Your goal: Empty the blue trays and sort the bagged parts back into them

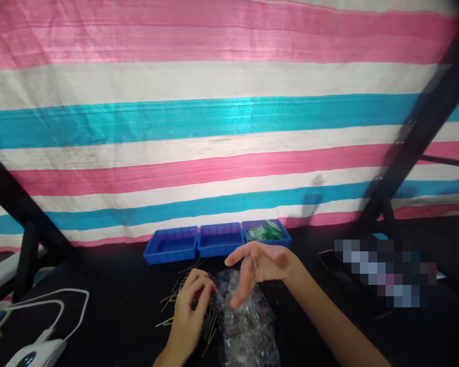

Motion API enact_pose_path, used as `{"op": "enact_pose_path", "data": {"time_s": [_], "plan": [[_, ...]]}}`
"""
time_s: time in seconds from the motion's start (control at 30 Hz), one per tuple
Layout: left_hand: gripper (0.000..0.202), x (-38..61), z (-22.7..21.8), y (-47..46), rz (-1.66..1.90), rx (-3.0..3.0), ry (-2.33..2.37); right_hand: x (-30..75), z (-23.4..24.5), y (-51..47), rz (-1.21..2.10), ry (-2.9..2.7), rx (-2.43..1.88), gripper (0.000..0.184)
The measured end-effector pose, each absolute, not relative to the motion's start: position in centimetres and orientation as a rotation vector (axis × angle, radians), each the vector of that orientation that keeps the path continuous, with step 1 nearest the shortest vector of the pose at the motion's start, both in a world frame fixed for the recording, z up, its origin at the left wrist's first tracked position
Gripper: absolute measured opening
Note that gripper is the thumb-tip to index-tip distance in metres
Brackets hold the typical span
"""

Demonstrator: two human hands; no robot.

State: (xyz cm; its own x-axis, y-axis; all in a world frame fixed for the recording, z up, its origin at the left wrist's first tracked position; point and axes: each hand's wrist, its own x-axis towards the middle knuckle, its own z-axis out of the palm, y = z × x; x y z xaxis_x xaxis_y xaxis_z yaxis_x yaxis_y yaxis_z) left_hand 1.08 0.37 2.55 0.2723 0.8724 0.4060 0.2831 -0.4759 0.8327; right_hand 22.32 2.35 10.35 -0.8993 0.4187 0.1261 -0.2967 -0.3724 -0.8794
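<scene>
My left hand [189, 308] rests low on the black table, its fingers curled down onto a scatter of thin metal pins [176, 295]; what the fingertips pinch is too small to see. My right hand [258, 265] hovers above a clear plastic bag [245, 326] that holds small dark parts. Its fingers are spread and point left and down, with nothing in them. The bag lies just right of the left hand.
Three blue trays stand in a row at the back: left [171, 244], middle [221, 239], and right [266, 232] holding green pieces. A white device with a looped cable [42, 326] sits at the left. Dark frame bars [416, 137] cross a striped pink, white and blue sheet.
</scene>
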Motion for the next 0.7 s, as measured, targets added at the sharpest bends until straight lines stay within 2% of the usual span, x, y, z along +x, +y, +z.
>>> {"op": "enact_pose_path", "data": {"time_s": [0.1,0.2,0.27,0.37,0.43,0.53,0.7], "plan": [[0.029,1.2,2.7,0.2,1.163,1.929,1.054,22.5,10.8,2.4,2.250,-1.501,-0.222,0.088],[0.029,1.2,2.9,0.2,1.162,1.943,1.077,22.8,10.7,2.4,2.046,-1.734,-0.545,0.082],[0.030,1.1,3.0,0.3,1.170,1.941,1.092,22.9,10.1,2.4,1.713,-1.971,-0.952,0.076],[0.030,1.2,3.0,0.2,1.172,1.933,1.098,22.9,8.7,2.6,1.018,-2.205,-1.651,0.073],[0.029,1.2,2.8,0.1,1.164,1.933,1.089,22.8,8.1,2.8,0.722,-2.243,-1.973,0.071],[0.030,1.3,2.6,0.0,1.156,1.936,1.079,22.7,7.9,3.1,0.662,-2.257,-2.126,0.069],[0.030,1.7,2.3,-0.2,1.129,1.933,1.053,22.6,7.7,3.2,0.780,-2.352,-2.043,0.069]]}}
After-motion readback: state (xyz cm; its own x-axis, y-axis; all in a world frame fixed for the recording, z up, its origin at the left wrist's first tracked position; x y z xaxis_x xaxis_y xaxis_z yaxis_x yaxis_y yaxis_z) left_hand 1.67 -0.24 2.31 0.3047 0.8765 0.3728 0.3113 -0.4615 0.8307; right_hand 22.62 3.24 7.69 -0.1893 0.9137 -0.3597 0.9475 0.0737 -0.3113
